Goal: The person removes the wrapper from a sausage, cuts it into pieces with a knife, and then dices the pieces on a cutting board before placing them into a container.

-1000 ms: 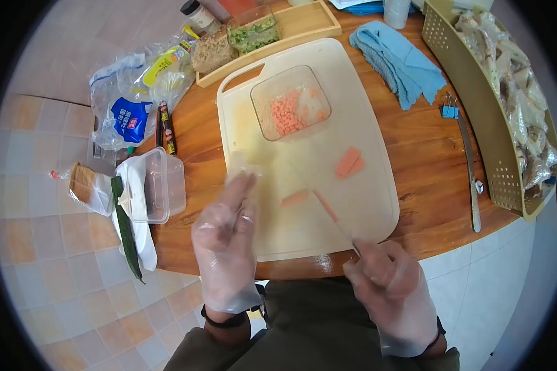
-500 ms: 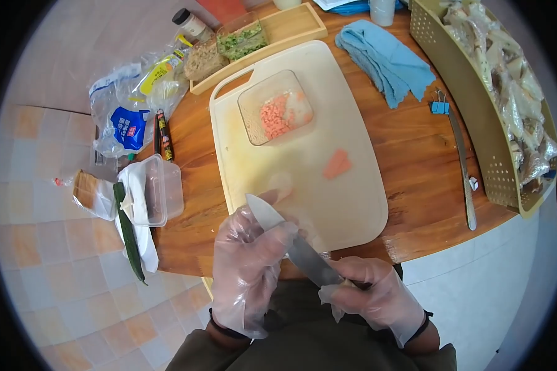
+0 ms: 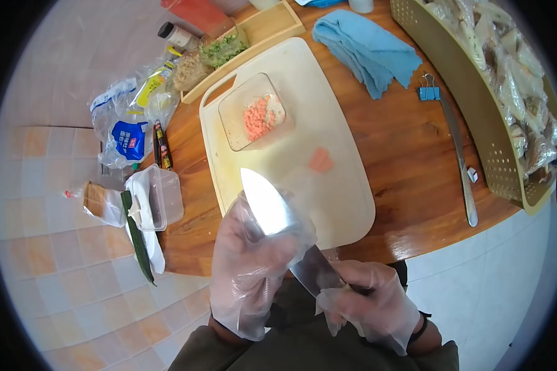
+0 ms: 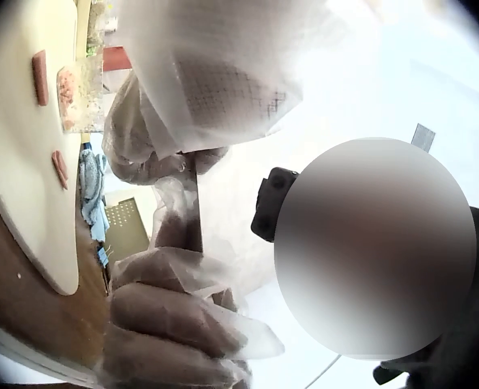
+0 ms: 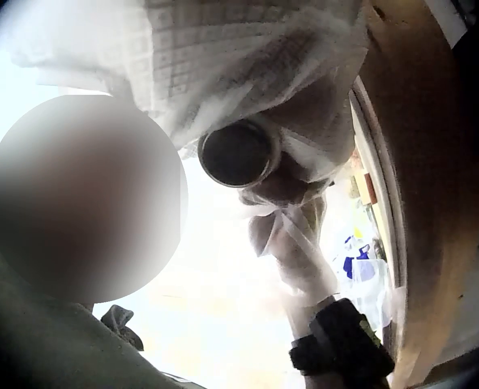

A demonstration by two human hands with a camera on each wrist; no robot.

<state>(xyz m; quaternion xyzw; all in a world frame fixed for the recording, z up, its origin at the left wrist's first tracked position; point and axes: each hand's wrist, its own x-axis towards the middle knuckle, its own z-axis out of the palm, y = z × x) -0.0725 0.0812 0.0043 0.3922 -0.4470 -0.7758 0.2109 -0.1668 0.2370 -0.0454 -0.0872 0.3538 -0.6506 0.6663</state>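
Both hands wear clear plastic gloves. A knife blade is held over the near edge of the white cutting board, its tip pointing up-left. Around the blade curl the fingers of the left hand, pinching it at mid-length. My right hand grips the handle, whose round end shows in the right wrist view. Diced pink pieces lie in a clear square container on the board. Flat pink pieces lie to its right. Anything under the left hand is hidden in the head view.
Beyond the board is a wooden tray with containers. A blue cloth, a clip, a long metal utensil and a filled basket are on the right. Plastic packaging, an empty tub and a cucumber stand left.
The left hand has come from above the board's left side to the knife and taken hold of its blade. The knife has been lifted off the board, and more blade now shows past the left fingers.
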